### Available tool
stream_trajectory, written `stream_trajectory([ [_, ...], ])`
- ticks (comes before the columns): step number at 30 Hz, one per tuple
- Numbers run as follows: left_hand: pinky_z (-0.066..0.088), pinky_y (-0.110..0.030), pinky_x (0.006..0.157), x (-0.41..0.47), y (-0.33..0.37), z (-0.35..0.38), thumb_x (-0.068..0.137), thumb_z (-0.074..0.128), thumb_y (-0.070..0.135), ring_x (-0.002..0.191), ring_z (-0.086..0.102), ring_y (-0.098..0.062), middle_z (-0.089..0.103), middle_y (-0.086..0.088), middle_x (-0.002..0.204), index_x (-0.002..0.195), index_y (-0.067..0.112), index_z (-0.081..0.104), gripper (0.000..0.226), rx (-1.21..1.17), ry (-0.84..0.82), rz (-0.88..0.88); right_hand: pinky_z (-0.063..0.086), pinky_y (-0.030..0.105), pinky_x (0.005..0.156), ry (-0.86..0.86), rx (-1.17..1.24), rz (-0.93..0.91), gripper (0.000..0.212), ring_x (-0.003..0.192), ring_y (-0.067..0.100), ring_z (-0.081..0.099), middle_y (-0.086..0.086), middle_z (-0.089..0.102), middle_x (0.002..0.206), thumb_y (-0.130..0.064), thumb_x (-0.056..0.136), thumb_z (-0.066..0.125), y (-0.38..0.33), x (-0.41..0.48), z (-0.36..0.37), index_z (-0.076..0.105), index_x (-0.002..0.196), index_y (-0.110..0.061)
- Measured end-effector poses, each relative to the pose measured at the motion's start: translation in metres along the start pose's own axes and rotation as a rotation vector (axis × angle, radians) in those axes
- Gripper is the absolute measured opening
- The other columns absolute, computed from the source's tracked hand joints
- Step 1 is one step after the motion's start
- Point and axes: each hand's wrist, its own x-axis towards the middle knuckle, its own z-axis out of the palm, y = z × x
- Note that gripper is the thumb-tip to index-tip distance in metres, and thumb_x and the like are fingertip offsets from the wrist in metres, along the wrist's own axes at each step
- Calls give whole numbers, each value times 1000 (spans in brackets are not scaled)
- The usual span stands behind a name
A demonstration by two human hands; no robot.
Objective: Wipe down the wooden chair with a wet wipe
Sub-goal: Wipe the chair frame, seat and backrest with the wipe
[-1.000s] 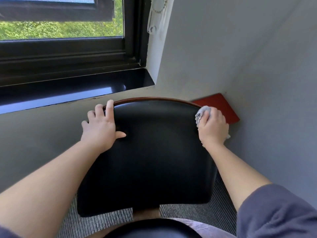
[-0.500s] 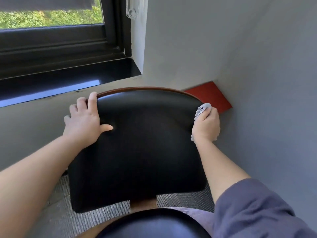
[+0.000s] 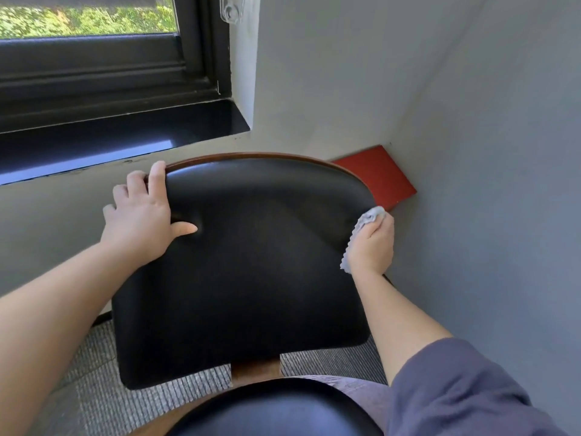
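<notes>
Head view, looking down over the back of the chair (image 3: 245,262). Left grip (image 3: 141,221): fingers hooked over the upper left corner of the black padded back, thumb pressed into the front of the pad, so it is clamped on the chair. Right grip (image 3: 372,247): fingers curled round a bunched grey wipe (image 3: 371,214), held against the right edge of the back. The wipe sticks out above the knuckles, and a scalloped edge hangs out below on the pad side. Whether the fingertips reach behind the back cannot be told. The two grips sit on opposite sides of the back, the pad between them. Wooden rim (image 3: 251,156) runs along the top of the back, from the left grip's fingers toward the right grip. Red board (image 3: 380,174) lies just beyond the right grip, in the corner against the grey wall (image 3: 487,184). Window sill (image 3: 125,136) lies beyond the left grip. Ribbed carpet (image 3: 103,388) lies below both grips; the black seat (image 3: 276,410) is nearest the camera.
</notes>
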Motion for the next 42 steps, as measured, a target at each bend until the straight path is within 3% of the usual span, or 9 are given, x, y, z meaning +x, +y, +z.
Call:
stream_trajectory([
  [5,36,-60,99,0,-5,-2,78,73,48,127,31,-44,22,-18,144,150,24,2,104,10,8,19,43,35,74,-42,-24,-123,29,90,25,60,-8,60,94,-37,96,20,-17,2,-5,48,91,-30],
  [9,36,-58,100,0,-7,-4,79,73,48,129,30,-42,22,-17,145,150,25,1,105,-9,8,24,42,42,78,-29,-257,-459,41,97,31,57,7,63,107,-31,94,24,-60,13,-4,58,110,-13],
  [15,34,-55,105,-6,-14,-2,77,75,47,133,29,-40,23,-15,150,153,22,3,108,-63,66,67,39,40,77,-142,-492,-922,48,90,30,59,9,67,102,-34,92,23,-125,-13,23,62,108,-11],
  [19,23,-48,118,-26,-35,16,77,78,39,145,18,-31,18,-12,158,155,17,10,106,-293,187,110,41,41,81,-249,-475,-1155,47,93,27,58,7,65,105,-35,94,23,-155,-49,47,60,112,-12],
  [25,25,-32,111,-61,-75,52,76,78,42,144,23,-17,19,-6,158,155,17,3,112,-658,101,-147,42,42,83,-322,-402,-1399,46,97,28,59,8,65,110,-35,94,30,-181,-90,72,60,119,-11],
  [28,26,-32,114,-66,-88,64,72,79,45,144,25,-15,26,-1,157,154,15,13,109,-694,72,-168,42,43,83,-340,-355,-1481,47,93,28,59,9,66,104,-36,92,31,-193,-127,85,63,115,-11],
  [31,34,-27,104,-72,-98,74,72,82,42,135,36,-12,39,9,141,147,17,27,97,-713,49,-167,41,44,82,-316,-303,-1542,40,86,29,59,7,66,94,-34,91,37,-199,-158,95,67,103,-10],
  [35,40,-28,100,-85,-119,92,67,86,39,121,48,-9,49,7,134,141,19,37,90,-726,-6,-210,42,48,83,-291,-294,-1670,33,82,30,58,8,63,86,-32,90,42,-200,-177,101,66,90,-10],
  [42,46,-34,97,-130,-166,137,72,81,43,115,57,-16,61,2,126,130,17,52,71,-577,-160,-298,37,50,92,-292,-453,-2102,31,73,31,56,8,60,73,-30,87,45,-169,-237,119,65,73,-10],
])
